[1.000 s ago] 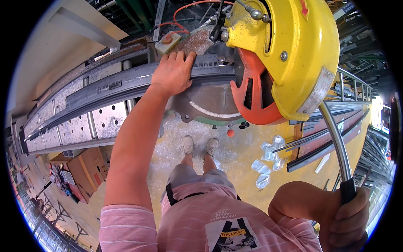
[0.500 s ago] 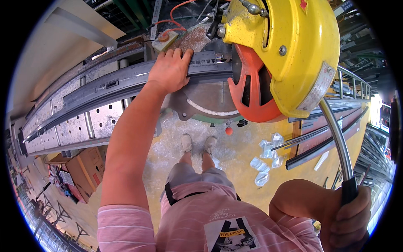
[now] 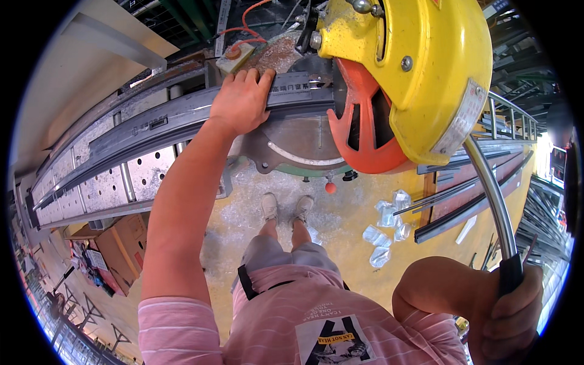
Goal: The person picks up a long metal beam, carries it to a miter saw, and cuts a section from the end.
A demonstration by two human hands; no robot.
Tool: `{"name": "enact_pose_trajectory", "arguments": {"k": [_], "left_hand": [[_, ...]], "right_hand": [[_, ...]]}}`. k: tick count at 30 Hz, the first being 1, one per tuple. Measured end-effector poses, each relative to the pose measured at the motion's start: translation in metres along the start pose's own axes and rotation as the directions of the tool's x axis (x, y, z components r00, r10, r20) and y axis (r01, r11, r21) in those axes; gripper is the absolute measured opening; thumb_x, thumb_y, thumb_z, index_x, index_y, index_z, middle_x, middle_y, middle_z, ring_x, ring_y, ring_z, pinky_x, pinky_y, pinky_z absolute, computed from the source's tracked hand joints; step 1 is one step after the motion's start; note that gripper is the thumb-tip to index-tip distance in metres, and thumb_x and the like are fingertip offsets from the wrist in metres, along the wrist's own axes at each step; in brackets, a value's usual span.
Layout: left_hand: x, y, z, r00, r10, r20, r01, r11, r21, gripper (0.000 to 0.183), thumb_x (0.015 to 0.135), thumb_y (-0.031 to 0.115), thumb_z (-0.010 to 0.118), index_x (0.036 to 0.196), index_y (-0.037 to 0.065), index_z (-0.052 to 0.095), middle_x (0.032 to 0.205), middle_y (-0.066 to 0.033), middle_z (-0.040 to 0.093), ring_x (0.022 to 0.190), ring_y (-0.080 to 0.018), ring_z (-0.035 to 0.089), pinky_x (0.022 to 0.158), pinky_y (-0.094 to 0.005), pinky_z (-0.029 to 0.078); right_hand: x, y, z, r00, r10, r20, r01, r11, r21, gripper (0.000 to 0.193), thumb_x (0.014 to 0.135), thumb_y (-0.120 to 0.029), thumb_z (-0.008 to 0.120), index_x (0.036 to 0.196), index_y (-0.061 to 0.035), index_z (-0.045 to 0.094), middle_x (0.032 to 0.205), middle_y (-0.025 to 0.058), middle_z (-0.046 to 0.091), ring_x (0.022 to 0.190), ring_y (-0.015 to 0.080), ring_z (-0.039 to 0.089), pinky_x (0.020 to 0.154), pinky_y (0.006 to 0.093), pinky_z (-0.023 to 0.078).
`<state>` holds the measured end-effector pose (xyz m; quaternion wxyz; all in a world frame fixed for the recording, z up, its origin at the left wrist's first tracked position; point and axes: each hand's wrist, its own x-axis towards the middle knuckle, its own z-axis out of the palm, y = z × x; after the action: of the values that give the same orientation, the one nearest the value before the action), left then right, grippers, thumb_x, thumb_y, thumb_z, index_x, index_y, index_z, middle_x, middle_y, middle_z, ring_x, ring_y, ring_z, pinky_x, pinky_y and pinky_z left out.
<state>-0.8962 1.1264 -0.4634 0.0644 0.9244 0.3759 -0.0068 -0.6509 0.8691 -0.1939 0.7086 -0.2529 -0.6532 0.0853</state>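
My left hand [image 3: 242,103] is closed over a long grey metal profile [image 3: 188,111], with the fingers over its far edge and the thumb on the near side. The profile lies along the saw's bed, its right end beside the blade. A cut-off saw with a yellow housing [image 3: 435,79] and an orange blade guard [image 3: 365,131] stands at the upper right. Behind the guard, the dark blade is mostly hidden. At the lower right my right hand [image 3: 508,310] is wrapped round the black grip of the saw's curved metal handle [image 3: 494,198].
A perforated metal roller table [image 3: 143,173] runs left under the profile. Cardboard boxes [image 3: 118,246] stand below it. Clear plastic pieces [image 3: 380,237] and dark profiles [image 3: 453,213] lie at the right. An orange hose [image 3: 243,30] curls behind the saw. Shavings cover the floor around my feet.
My right hand and the handle grip have shifted slightly right and up. My left hand keeps its place on the profile. The whole view has moved a little.
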Motion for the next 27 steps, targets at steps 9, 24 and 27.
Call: {"name": "enact_pose_trajectory", "arguments": {"k": [9,24,27], "left_hand": [[0.001,-0.002,0.000,1.000,0.006,0.003,-0.006,1.000,-0.003,0.075,0.076,0.027,0.081,0.140,0.009,0.044,0.117,-0.0141,0.059,0.116,-0.0328,0.058,0.098,-0.0449,0.045],[0.001,0.003,-0.001,1.000,-0.016,0.013,0.016,1.000,0.026,0.075,0.076,0.028,0.081,0.139,0.011,0.045,0.118,-0.0135,0.059,0.116,-0.0321,0.058,0.098,-0.0445,0.045],[0.002,0.002,0.002,1.000,-0.010,-0.013,0.010,0.999,0.034,0.075,0.076,0.028,0.081,0.139,0.011,0.045,0.117,-0.0135,0.060,0.115,-0.0323,0.058,0.098,-0.0445,0.045]], "right_hand": [[-0.001,-0.004,-0.004,1.000,-0.004,-0.007,0.003,0.998,-0.061,0.028,0.079,-0.034,0.065,0.055,-0.0283,0.052,0.050,-0.0183,0.052,0.045,-0.0022,0.050,0.047,0.0158,0.032],[-0.002,-0.009,-0.005,1.000,0.004,-0.029,-0.006,0.996,-0.093,0.032,0.081,-0.037,0.066,0.054,-0.0293,0.049,0.048,-0.0187,0.050,0.043,-0.0029,0.048,0.047,0.0158,0.032],[-0.002,-0.006,-0.005,1.000,-0.011,-0.015,0.010,0.998,-0.054,0.032,0.081,-0.037,0.065,0.055,-0.0292,0.049,0.049,-0.0185,0.051,0.043,-0.0028,0.048,0.047,0.0160,0.032]]}}
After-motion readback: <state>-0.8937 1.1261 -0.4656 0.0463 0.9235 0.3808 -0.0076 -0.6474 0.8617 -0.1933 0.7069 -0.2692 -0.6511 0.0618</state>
